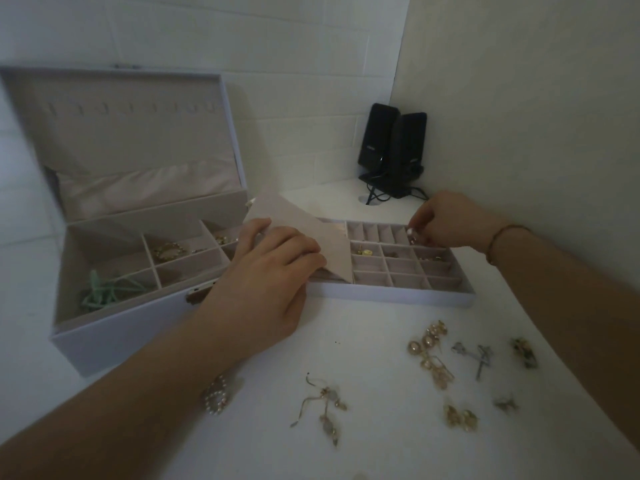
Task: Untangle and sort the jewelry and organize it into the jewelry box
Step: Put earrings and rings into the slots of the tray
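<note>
Right hand (438, 223) pinching something tiny over tray (391, 295); too small to tell. Left hand (273, 268) flat on flap (294, 220). Could drop into wrong slot. Earrings (431, 351) waiting nearer on desk (381, 445).

Open jewelry box (114, 327) beside divided tray (391, 294); earrings (433, 355) scattered nearby.

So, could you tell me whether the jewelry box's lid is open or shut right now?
Open. The jewelry box has its lid tilted back, showing its padded lining, a row of hooks, and the divided compartments below.
</note>
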Tool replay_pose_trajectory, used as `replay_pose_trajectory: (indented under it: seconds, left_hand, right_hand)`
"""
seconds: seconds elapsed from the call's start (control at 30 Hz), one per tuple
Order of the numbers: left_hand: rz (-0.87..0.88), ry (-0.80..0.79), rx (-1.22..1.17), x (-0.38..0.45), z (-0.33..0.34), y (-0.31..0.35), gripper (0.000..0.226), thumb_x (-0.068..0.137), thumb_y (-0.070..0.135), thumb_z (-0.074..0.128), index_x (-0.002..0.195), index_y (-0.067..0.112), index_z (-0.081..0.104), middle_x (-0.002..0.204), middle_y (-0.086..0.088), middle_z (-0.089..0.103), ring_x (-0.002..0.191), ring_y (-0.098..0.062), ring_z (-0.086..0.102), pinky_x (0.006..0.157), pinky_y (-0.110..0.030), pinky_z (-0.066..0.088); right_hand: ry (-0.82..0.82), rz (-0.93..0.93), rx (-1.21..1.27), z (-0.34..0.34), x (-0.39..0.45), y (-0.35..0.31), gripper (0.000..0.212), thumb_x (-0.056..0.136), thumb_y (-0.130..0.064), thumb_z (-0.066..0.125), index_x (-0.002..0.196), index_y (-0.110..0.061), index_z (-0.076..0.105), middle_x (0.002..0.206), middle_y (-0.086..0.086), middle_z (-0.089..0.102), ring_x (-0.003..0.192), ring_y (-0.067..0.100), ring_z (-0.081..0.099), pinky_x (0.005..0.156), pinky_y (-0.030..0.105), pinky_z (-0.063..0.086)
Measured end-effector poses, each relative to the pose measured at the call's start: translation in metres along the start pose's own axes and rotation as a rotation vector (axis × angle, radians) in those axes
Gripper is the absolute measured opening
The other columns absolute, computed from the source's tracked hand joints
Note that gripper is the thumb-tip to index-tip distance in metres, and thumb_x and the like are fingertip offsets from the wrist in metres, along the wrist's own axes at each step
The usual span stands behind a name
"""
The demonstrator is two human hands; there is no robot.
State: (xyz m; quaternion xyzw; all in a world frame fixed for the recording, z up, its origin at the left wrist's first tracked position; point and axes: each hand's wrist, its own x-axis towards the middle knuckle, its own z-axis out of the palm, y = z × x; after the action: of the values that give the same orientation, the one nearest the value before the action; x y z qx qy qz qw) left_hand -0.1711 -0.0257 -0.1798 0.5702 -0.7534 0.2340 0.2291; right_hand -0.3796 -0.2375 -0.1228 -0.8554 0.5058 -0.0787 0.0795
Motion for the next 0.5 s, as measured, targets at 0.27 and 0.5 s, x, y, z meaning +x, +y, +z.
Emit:
replay_pose_trajectory:
  seconds: [0.27, 0.5]
  left_hand:
    - [-0.007, -0.012, 0.011, 0.0, -0.001, 0.001, 0.026, 0.081, 0.019, 0.06, 0.106, 0.018, 0.069, 0.113, 0.001, 0.067, 0.11, -0.024, 0.058, 0.107, -0.051, 0.029]
    - [-0.003, -0.001, 0.006, 0.0, -0.002, 0.001, 0.027, 0.081, 0.02, 0.061, 0.105, 0.018, 0.07, 0.113, 0.001, 0.067, 0.11, -0.023, 0.058, 0.107, -0.05, 0.027]
  right_hand:
    - [0.1, -0.049, 0.004, 0.013, 0.001, 0.008, 0.02, 0.087, -0.024, 0.066, 0.096, -0.009, 0.075, 0.097, 0.011, 0.072, 0.087, 0.021, 0.062, 0.075, 0.02, 0.039]
    - [0.208, -0.193, 0.07, -0.011, -0.033, 0.008, 0.019, 0.087, -0.028, 0.066, 0.103, -0.02, 0.072, 0.098, 0.002, 0.07, 0.073, 0.008, 0.055, 0.072, 0.014, 0.039]
